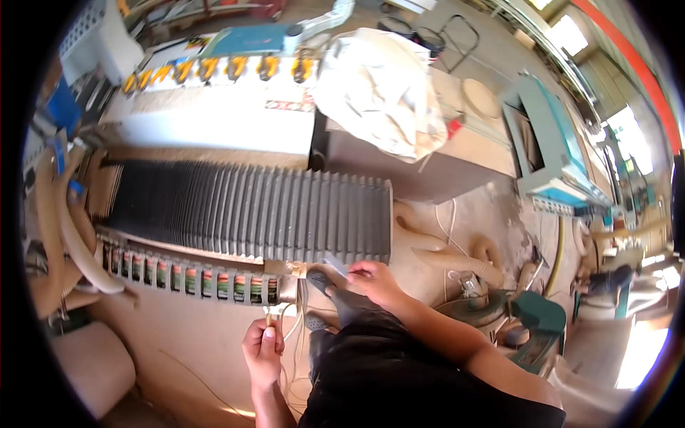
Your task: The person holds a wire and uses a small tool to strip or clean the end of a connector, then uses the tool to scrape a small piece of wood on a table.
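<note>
My left hand [264, 348] is closed, its thumb pressed on a small thin yellowish piece [269, 320] that points upward; its kind is too small to tell. My right hand [377, 282] pinches a thin, pale, flat strip [336, 266], blurred at its edges, that reaches leftward. The strip's tip lies near the right lower corner of a dark ribbed bellows cover [285, 210]. Beneath that cover runs a cable chain [193, 279] with green and reddish cables inside. Its right end is close above my left hand.
Loose cables [288, 332] hang by my legs. A white cloth bundle [385, 89] lies on a brown bench [449, 160] beyond the bellows. Ribbed hoses [457, 258] and a green machine [539, 324] stand at right. Thick pale hoses [71, 214] hang at left; yellow clamps [235, 68] line the far side.
</note>
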`<state>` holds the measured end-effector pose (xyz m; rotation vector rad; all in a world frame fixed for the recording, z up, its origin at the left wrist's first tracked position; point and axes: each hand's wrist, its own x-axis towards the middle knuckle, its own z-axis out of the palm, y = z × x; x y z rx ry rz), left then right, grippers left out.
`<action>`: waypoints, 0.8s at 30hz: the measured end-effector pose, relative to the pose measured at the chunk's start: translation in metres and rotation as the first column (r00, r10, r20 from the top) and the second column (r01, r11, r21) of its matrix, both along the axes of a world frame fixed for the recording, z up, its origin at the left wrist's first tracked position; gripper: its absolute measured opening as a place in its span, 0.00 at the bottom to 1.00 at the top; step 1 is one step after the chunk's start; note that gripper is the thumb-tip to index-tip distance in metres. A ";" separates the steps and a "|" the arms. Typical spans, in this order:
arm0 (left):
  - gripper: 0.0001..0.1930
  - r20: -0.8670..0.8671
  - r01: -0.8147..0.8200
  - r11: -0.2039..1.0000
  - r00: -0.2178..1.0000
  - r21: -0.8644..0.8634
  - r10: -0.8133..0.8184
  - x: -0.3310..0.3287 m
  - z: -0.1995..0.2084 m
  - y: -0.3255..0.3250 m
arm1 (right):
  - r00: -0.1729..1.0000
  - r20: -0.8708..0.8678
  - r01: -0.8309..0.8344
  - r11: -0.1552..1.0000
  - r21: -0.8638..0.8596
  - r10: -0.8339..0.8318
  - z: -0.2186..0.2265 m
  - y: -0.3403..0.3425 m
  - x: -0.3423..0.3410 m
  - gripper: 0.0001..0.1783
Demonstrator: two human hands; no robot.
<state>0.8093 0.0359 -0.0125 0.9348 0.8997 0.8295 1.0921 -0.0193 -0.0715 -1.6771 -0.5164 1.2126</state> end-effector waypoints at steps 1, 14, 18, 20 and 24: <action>0.08 0.004 0.062 0.998 0.998 -0.009 -0.062 0.018 -0.003 0.004 | 0.999 0.008 0.043 0.999 0.014 -0.043 -0.004 -0.024 0.016 0.13; 0.08 0.124 0.467 0.884 0.878 -0.018 -0.462 0.353 0.007 -0.021 | 0.691 -0.191 0.720 0.686 0.106 -0.697 -0.002 -0.160 0.242 0.03; 0.10 0.057 0.424 0.902 0.901 0.079 -0.429 0.528 -0.028 -0.026 | 0.689 -0.084 0.725 0.683 0.089 -0.720 -0.039 -0.192 0.374 0.05; 0.11 -0.119 0.491 0.868 0.869 0.077 -0.481 0.628 -0.051 -0.020 | 0.680 -0.062 0.733 0.675 0.081 -0.731 -0.048 -0.201 0.454 0.05; 0.14 -0.155 0.494 0.862 0.848 -0.111 -0.507 0.773 -0.118 -0.007 | 0.650 -0.081 0.760 0.647 0.062 -0.755 -0.035 -0.197 0.557 0.04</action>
